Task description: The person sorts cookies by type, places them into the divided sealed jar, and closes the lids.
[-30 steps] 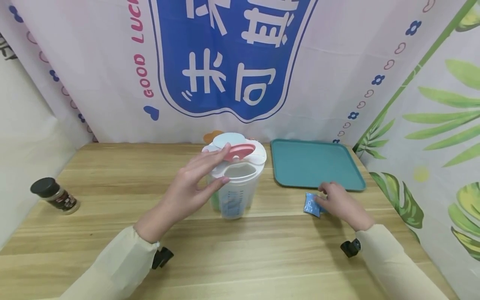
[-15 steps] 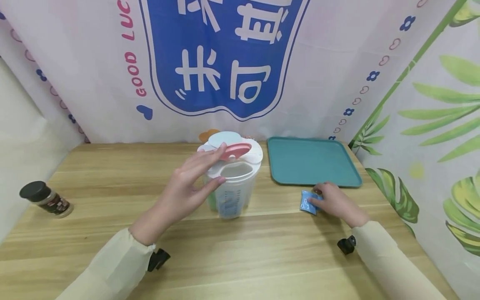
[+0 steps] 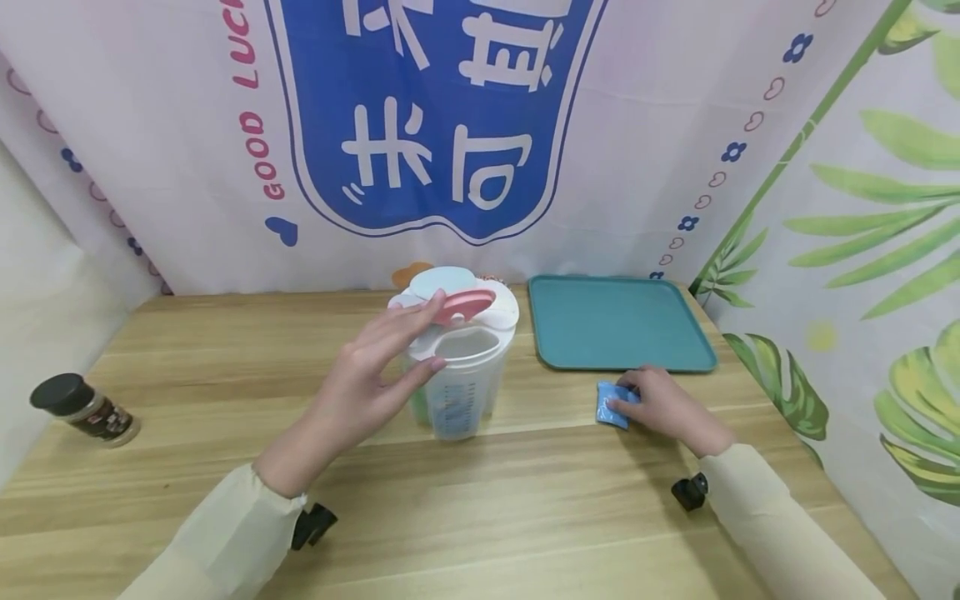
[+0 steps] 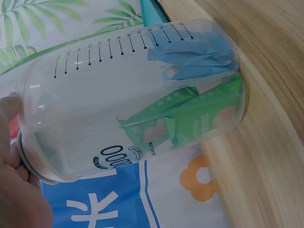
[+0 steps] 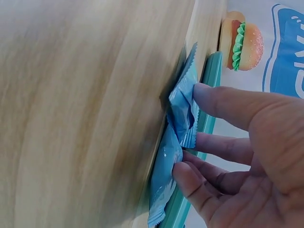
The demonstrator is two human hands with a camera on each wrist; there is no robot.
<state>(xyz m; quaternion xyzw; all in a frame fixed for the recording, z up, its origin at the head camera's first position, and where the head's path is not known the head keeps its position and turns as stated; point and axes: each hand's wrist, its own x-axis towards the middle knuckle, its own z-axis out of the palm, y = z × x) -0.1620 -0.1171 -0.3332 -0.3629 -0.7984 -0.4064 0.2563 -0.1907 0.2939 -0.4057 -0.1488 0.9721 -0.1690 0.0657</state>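
A clear, multi-compartment storage container [image 3: 489, 379] stands upright on the table, its pink flap [image 3: 474, 304] raised over an open front compartment. My left hand [image 3: 348, 387] is at its left side, fingers extended against the flap and thumb at the rim. Through the wall, the left wrist view shows blue packets [image 4: 202, 54] and green packets [image 4: 199, 114] at the bottom. My right hand [image 3: 663, 408] pinches a small blue packet [image 5: 183, 107] low over the table. Beside it, a second blue packet [image 5: 164, 178] touches another fingertip.
A teal tray [image 3: 618, 321] lies behind the right hand, close to the back curtain. At the far left, a black-capped seasoning jar [image 3: 82, 408] lies tilted on its side. The printed curtain [image 3: 600, 167] borders the wooden table [image 3: 480, 525] at the back.
The head view has shifted slightly, moving everything leftward in frame. My right thumb and fingers have closed in on the blue packet. The left hand stays at the raised flap.
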